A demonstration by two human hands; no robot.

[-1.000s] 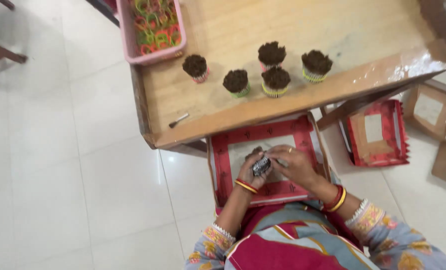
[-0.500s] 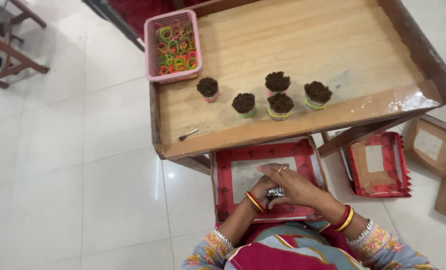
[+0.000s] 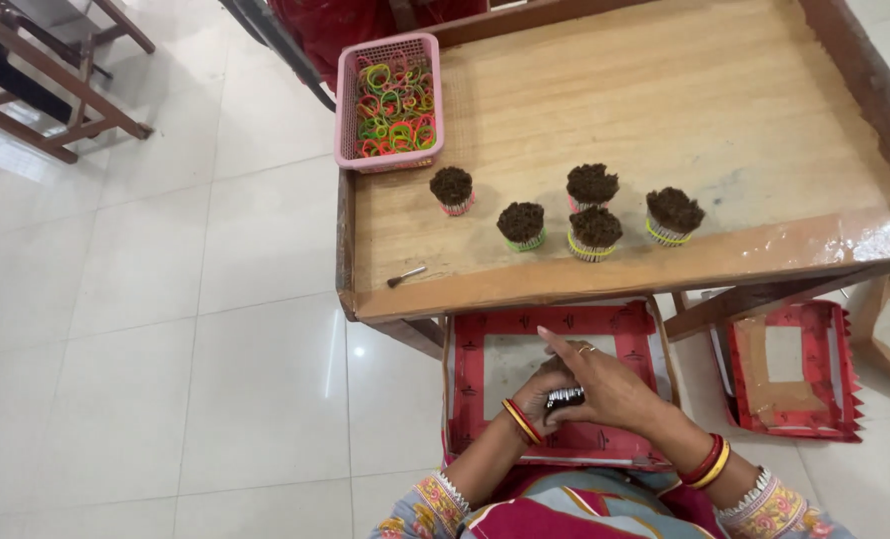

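My left hand (image 3: 537, 397) and my right hand (image 3: 604, 384) meet over a red tray (image 3: 465, 379) on my lap, below the table's front edge. Both hands close around a small dark bundle with pale tips (image 3: 565, 398); my right hand lies over it, index finger stretched out. Several finished bundles of dark sticks stand upright on the wooden table (image 3: 684, 90), each bound with a coloured band: one at the left (image 3: 452, 189), one in front (image 3: 522, 225), others to the right (image 3: 593, 227).
A pink mesh basket (image 3: 346, 100) full of coloured rubber bands sits at the table's far left corner. A small brush (image 3: 406, 275) lies near the front edge. Another red tray (image 3: 794, 369) rests on the floor at right. Wooden furniture legs (image 3: 55, 90) stand at upper left.
The view has tilted so the table sits lower in frame. My hands stay together on the bundle over the tray; my right hand has shifted to cover it more.
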